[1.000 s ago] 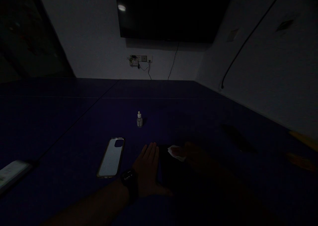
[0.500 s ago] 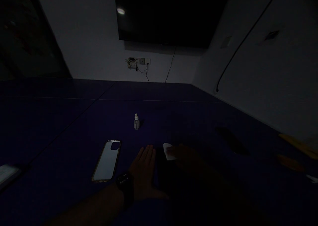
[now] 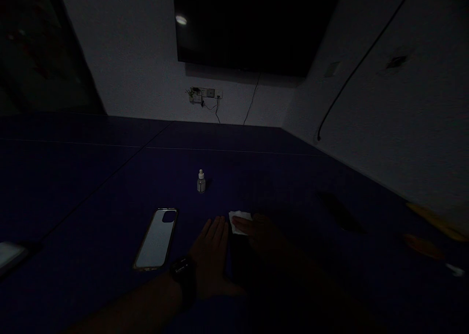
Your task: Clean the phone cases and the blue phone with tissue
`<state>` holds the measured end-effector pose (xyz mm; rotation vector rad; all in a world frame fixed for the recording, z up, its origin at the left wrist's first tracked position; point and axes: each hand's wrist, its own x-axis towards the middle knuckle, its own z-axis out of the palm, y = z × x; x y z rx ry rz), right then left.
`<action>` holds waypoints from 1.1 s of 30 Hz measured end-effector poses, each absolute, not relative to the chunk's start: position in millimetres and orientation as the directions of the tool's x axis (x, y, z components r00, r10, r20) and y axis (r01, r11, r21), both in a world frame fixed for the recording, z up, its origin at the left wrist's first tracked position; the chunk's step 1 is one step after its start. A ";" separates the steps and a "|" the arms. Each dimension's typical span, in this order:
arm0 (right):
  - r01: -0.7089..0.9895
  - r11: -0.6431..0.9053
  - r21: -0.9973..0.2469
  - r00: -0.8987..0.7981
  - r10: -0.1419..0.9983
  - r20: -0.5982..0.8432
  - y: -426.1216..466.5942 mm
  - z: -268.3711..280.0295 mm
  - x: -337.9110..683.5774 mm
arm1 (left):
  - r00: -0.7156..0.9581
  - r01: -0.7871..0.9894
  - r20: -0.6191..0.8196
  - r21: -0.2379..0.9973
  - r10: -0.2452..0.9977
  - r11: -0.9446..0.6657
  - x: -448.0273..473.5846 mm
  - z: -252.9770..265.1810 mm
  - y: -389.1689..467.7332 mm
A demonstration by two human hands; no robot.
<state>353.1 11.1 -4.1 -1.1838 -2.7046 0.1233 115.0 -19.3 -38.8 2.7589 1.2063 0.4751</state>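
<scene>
The fingers of the left hand [image 3: 209, 260] are straight and held close together, laid flat with nothing in them, while the thumb stretches out toward the right. Just beside these fingertips, on their right, lies a small white, soft-looking folded cloth or tissue [image 3: 238, 215]. The fingers of the right hand [image 3: 263, 233] are extended and rest over it; its thumb is hidden in shadow, so I cannot tell whether the cloth is pinched or only pressed. Below the right fingertips and the cloth is a black, flat-looking object [image 3: 242, 260] with a straight left edge alongside the left fingers, its outline otherwise lost in the dark. A black watch with a lit screen [image 3: 181, 266] circles the wrist behind the left fingers. To their left, well apart from them, a pale phone case with a dark rim and camera cutout [image 3: 154, 240] lies on the dark blue tabletop [image 3: 110, 207]. Beyond the left fingertips, a small clear bottle with a white dropper top [image 3: 201, 183] stands upright.
</scene>
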 end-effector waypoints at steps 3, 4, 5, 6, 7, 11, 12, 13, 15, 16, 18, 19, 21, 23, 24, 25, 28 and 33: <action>0.637 0.749 -0.181 -0.746 0.659 0.100 8.5 2.6 351.4 | 0.641 0.695 0.252 0.209 0.725 -0.688 115.1 -40.9 -18.8; 0.625 0.754 -0.201 -0.751 0.651 0.107 7.8 4.4 353.6 | 0.641 0.696 0.255 0.205 0.724 -0.688 115.2 -42.3 -18.5; 0.631 0.745 -0.215 -0.740 0.662 0.118 7.3 5.3 356.4 | 0.638 0.699 0.257 0.201 0.726 -0.686 115.3 -43.8 -18.3; 0.653 0.725 -0.221 -0.717 0.685 0.129 7.1 5.2 359.1 | 0.637 0.701 0.256 0.200 0.728 -0.684 115.5 -45.0 -18.1; 0.679 0.701 -0.216 -0.689 0.711 0.140 7.1 4.1 361.2 | 0.633 0.705 0.253 0.202 0.731 -0.680 115.7 -45.9 -18.0; 0.700 0.693 -0.171 -0.674 0.721 0.163 5.4 -4.2 359.2 | 0.633 0.703 0.243 0.216 0.735 -0.677 115.8 -44.0 -18.5; 0.680 0.712 -0.174 -0.692 0.702 0.166 4.2 -5.4 358.0 | 0.636 0.699 0.245 0.218 0.732 -0.681 115.7 -42.5 -18.8; 0.658 0.731 -0.182 -0.711 0.682 0.170 3.1 -5.8 357.4 | 0.640 0.695 0.246 0.219 0.728 -0.685 115.6 -41.1 -19.1; 0.613 0.764 -0.203 -0.743 0.644 0.180 2.0 -5.1 359.0 | 0.643 0.694 0.236 0.222 0.729 -0.685 115.7 -39.0 -19.7; 0.598 0.773 -0.214 -0.751 0.633 0.188 2.3 -4.6 360.6 | 0.641 0.698 0.227 0.222 0.733 -0.680 116.0 -38.5 -20.0; 0.598 0.765 -0.237 -0.735 0.642 0.219 5.1 -5.4 363.2 | 0.631 0.712 0.211 0.223 0.747 -0.665 116.8 -38.9 -20.2; 0.615 0.749 -0.247 -0.712 0.662 0.234 7.3 -7.0 363.2 | 0.626 0.717 0.209 0.225 0.751 -0.660 117.0 -39.6 -20.2; 0.682 0.686 -0.252 -0.633 0.727 0.268 12.4 -12.8 360.1 | 0.627 0.714 0.209 0.230 0.751 -0.661 117.1 -41.4 -19.9; 0.757 0.608 -0.239 -0.534 0.787 0.309 17.4 -20.8 354.6 | 0.634 0.706 0.208 0.235 0.745 -0.668 116.6 -42.5 -19.3; 0.788 0.569 -0.237 -0.485 0.810 0.330 19.5 -24.9 351.8 | 0.639 0.703 0.203 0.236 0.742 -0.671 116.3 -42.4 -19.0; 0.812 0.532 -0.241 -0.438 0.828 0.350 21.5 -28.6 349.6 | 0.641 0.703 0.198 0.236 0.741 -0.671 116.0 -42.0 -18.8; 0.837 0.463 -0.291 -0.351 0.863 0.364 26.2 -35.1 347.0 | 0.639 0.708 0.188 0.234 0.746 -0.666 116.0 -39.1 -18.8; 0.813 0.304 -0.496 -0.166 0.938 0.304 28.4 -27.3 348.7 | 0.634 0.715 0.181 0.235 0.752 -0.659 117.4 -37.0 -19.9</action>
